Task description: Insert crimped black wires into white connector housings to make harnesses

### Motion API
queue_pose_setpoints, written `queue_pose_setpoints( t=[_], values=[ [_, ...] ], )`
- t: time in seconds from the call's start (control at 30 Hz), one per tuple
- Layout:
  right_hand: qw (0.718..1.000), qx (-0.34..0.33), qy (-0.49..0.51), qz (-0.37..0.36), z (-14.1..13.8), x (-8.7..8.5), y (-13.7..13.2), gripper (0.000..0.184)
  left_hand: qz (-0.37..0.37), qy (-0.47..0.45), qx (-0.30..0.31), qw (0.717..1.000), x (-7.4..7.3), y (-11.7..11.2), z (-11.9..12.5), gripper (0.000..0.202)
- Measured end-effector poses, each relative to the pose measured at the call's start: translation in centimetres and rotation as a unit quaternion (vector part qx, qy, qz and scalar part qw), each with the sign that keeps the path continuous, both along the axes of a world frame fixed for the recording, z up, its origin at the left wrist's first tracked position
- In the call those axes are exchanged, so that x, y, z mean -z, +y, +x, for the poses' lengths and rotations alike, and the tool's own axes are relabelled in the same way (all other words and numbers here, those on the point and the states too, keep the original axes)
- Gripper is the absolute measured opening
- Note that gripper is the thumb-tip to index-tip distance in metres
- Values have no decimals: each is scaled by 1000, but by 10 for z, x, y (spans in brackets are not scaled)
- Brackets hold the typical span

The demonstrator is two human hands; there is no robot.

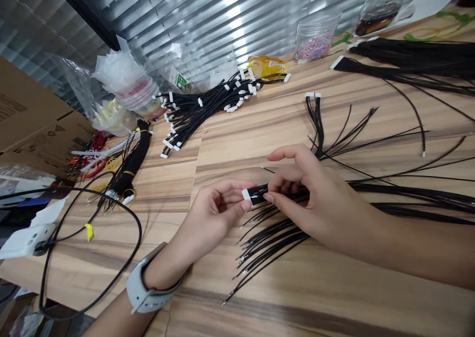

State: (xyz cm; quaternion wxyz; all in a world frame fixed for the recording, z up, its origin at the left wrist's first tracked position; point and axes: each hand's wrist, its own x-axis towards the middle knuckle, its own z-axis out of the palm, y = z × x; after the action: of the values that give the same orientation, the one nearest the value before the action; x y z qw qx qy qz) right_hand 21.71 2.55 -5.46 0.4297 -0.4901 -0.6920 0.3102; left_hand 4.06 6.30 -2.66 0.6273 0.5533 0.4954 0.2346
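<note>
- The person's left hand (217, 213), with a grey watch (148, 290) at its wrist, grips a small white plug (246, 197) between thumb and fingers, near the middle of a wood-grain surface (230, 154).
- The right hand (321, 193) pinches the black wires (260, 198) just right of the plug, its index finger raised; exactly which strand it holds is hidden.
- Below the right hand, loose wires (274, 235) with bare metal tips fan out toward the left.
- Beyond the right hand lies a second white plug (312, 95) with its own black wires.
- Far left, a pile of black cables (208, 102) with white ends lies near stacked plastic tubs (129, 92).
- Left, a dark bundle (131, 161) tied with yellow lies near a looped black cord (139, 228).
- Far right, a clear jar (315, 42) holds small pink rings, near thick black bundles (415, 62).
</note>
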Motion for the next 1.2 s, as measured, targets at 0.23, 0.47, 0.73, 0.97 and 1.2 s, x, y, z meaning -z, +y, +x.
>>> queue_pose_setpoints(
  t=[0.23,0.47,0.73,0.97,1.2],
  values=[
    [1000,-9,-7,-14,1,0,2,37,7,1,7,1000,-3,0,4,19],
    [1000,-12,-15,-8,1,1,2,36,16,-8,13,1000,-5,-1,5,18],
    [999,-32,2,4,2,-1,2,37,18,-1,18,1000,-5,0,3,21],
    [998,-61,8,4,3,-1,5,34,27,10,27,999,-4,0,4,21],
    [999,-42,-3,21,2,-1,6,35,27,-1,25,999,-4,1,3,22]
  ],
)
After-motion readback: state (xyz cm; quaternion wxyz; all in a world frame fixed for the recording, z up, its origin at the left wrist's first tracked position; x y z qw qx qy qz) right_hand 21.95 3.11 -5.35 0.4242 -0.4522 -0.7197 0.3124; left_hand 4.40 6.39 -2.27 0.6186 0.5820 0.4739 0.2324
